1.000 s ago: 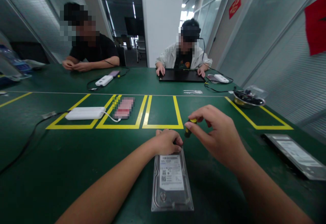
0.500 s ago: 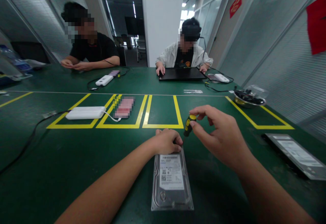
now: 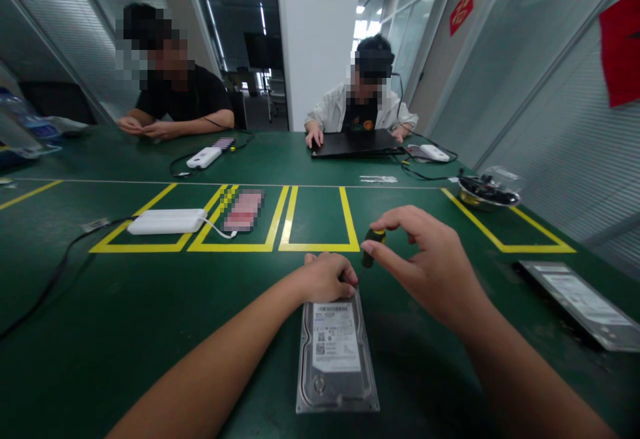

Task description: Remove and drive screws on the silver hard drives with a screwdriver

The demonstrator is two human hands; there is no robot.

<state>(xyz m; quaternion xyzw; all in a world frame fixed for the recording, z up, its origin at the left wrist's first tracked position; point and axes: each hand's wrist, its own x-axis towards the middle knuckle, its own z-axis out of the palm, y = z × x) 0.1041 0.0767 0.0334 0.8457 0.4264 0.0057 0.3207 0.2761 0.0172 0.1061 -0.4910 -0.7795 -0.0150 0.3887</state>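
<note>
A silver hard drive (image 3: 337, 346) with a white label lies flat on the green table in front of me. My left hand (image 3: 330, 278) is closed over its far end, the fingers curled at the far right corner. Between the thumb and forefinger of my right hand (image 3: 425, 252) is a short screwdriver (image 3: 369, 259) with a black and yellow handle. It stands nearly upright, its shaft pointing down at that same corner. My left fingers are close beside the shaft; whether the tip sits in a screw is too small to tell.
A second hard drive (image 3: 580, 302) lies to the right. Beyond it is a metal bowl (image 3: 487, 196) of dark parts. Yellow tape (image 3: 320, 248) marks boxes ahead, with a white power bank (image 3: 167, 221) and a phone (image 3: 243, 210) at left. Two people sit opposite, one holding a black laptop (image 3: 357, 144).
My right thumb has slid across the screwdriver handle, which looks turned, with less yellow showing. My left hand and the hard drive hold their place.
</note>
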